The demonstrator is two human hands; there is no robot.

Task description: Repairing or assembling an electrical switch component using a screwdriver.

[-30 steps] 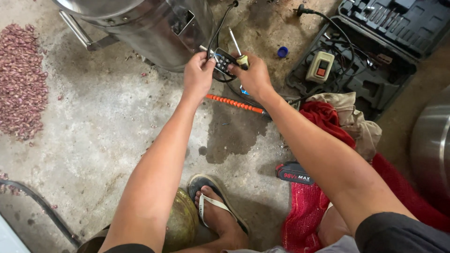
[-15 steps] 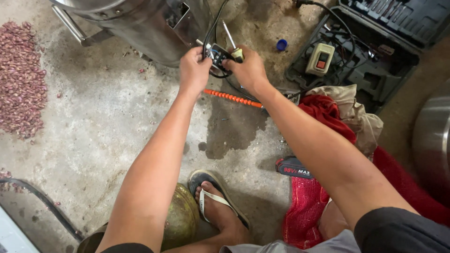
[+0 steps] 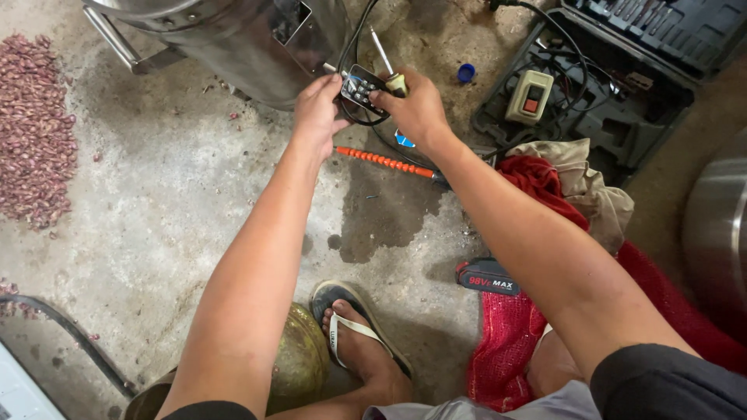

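My left hand (image 3: 317,111) grips a small black switch box (image 3: 362,88) with white terminals and black cables running from it. My right hand (image 3: 416,105) holds a screwdriver (image 3: 387,64) with a yellowish handle, its shaft pointing up and away, and its fingers also touch the box. Both hands are raised over the concrete floor just in front of a stainless steel drum machine (image 3: 241,35).
An orange ribbed tool (image 3: 385,162) lies on the floor under my hands. An open black tool case (image 3: 599,70) with a switch unit (image 3: 530,96) sits at right. Red mesh bag (image 3: 510,342), black battery pack (image 3: 486,277), reddish peanuts (image 3: 35,132), my sandalled foot (image 3: 354,338).
Both hands with the box and screwdriver have drifted slightly up and toward the steel machine; the grip looks the same.
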